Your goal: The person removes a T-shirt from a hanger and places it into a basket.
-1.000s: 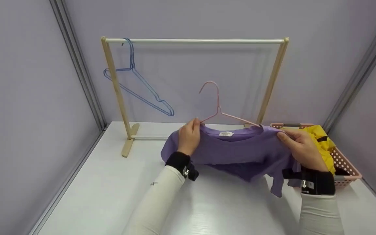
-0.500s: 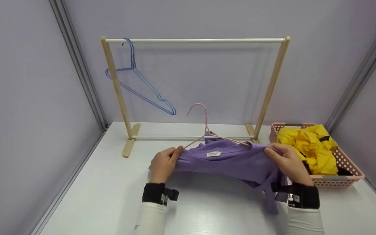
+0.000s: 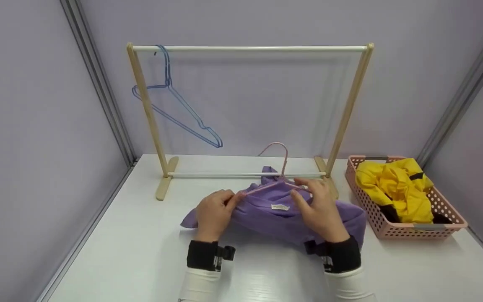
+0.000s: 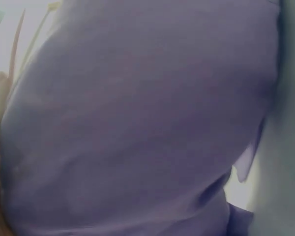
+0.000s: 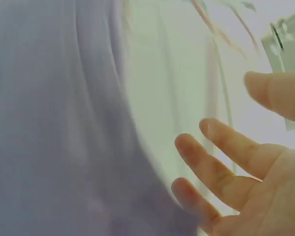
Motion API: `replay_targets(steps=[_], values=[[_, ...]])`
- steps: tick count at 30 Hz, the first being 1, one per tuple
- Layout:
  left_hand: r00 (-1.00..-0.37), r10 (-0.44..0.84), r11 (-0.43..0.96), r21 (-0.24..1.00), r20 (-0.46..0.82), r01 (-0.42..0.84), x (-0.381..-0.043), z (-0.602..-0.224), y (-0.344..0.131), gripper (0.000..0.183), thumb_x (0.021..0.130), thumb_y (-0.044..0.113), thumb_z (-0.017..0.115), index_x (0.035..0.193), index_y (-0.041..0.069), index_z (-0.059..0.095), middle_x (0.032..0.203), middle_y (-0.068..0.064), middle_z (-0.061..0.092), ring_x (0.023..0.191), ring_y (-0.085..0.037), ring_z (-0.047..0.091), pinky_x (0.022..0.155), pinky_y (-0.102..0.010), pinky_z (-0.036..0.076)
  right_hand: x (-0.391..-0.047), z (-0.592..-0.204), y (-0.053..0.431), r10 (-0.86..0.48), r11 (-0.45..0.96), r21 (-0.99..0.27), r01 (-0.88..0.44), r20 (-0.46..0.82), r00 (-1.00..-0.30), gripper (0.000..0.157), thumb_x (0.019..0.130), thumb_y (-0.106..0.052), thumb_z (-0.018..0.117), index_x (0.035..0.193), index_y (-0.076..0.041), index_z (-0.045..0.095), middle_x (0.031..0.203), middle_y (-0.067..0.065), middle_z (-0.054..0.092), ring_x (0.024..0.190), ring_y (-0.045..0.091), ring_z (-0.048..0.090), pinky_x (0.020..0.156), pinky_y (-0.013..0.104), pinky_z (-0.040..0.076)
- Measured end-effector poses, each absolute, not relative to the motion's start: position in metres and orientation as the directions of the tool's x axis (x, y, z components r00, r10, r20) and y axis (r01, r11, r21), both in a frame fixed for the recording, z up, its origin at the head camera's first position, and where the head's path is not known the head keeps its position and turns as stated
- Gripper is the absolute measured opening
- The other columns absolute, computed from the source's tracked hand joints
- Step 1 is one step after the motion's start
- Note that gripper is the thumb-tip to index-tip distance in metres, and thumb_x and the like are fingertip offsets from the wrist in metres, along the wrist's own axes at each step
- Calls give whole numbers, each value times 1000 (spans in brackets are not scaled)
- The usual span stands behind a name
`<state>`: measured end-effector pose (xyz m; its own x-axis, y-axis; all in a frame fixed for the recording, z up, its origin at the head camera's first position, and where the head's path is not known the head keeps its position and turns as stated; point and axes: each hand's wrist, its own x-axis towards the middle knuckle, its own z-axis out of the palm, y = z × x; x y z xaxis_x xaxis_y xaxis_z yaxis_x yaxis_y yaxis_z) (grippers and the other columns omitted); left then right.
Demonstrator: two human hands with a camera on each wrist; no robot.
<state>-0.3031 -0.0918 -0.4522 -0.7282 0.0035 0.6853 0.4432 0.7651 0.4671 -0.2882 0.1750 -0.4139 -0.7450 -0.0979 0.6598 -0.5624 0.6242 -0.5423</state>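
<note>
A purple shirt (image 3: 262,214) lies low over the white table, its neckline with the white label (image 3: 280,207) facing up. Inside the neckline sits a pink hanger (image 3: 286,158), its hook sticking up toward the rack. My left hand (image 3: 214,214) pinches the cloth and the hanger's left arm between thumb and fingers. Purple cloth (image 4: 137,118) fills most of the left wrist view. My right hand (image 3: 321,212) is over the shirt's right side by the hanger's right arm; the right wrist view shows its fingers (image 5: 221,177) spread, holding nothing, beside the cloth.
Behind the shirt stands a wooden rack with a white top rail (image 3: 250,49). Blue hangers (image 3: 191,111) hang at its left end. On the right, a pink basket (image 3: 409,233) holds yellow clothing (image 3: 394,184) and something black.
Shirt and hanger have come down toward the table. My right hand has let go of the shirt's right shoulder and moved left, near the hanger's neck. My left hand has kept its grip.
</note>
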Motion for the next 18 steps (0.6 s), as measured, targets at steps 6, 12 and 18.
replay_targets(steps=[6,12,18], values=[[-790,122,729,486,601,482,-299,-449,-91,46,95,41,70,62,14,52,62,9,42,59,-8,40,59,-22,28,-282,-422,145,-116,627,-559,-543,623,-774,14,101,-18,66,95,-5,67,76,5,63,69,13,54,63,29,44],[-797,88,727,509,597,461,-302,-452,-92,42,96,39,69,63,15,58,62,5,52,62,-11,49,60,-25,36,-283,-422,146,-96,565,-648,-510,562,-821,22,103,-17,64,84,-6,67,78,9,72,58,3,45,51,20,36],[-782,-33,658,602,623,452,-310,-460,-97,46,99,31,68,63,11,47,65,5,43,65,-10,41,62,-25,33,-287,-419,161,-54,544,-660,-518,589,-807,21,101,-11,66,82,-4,69,76,9,73,58,3,46,54,21,37]])
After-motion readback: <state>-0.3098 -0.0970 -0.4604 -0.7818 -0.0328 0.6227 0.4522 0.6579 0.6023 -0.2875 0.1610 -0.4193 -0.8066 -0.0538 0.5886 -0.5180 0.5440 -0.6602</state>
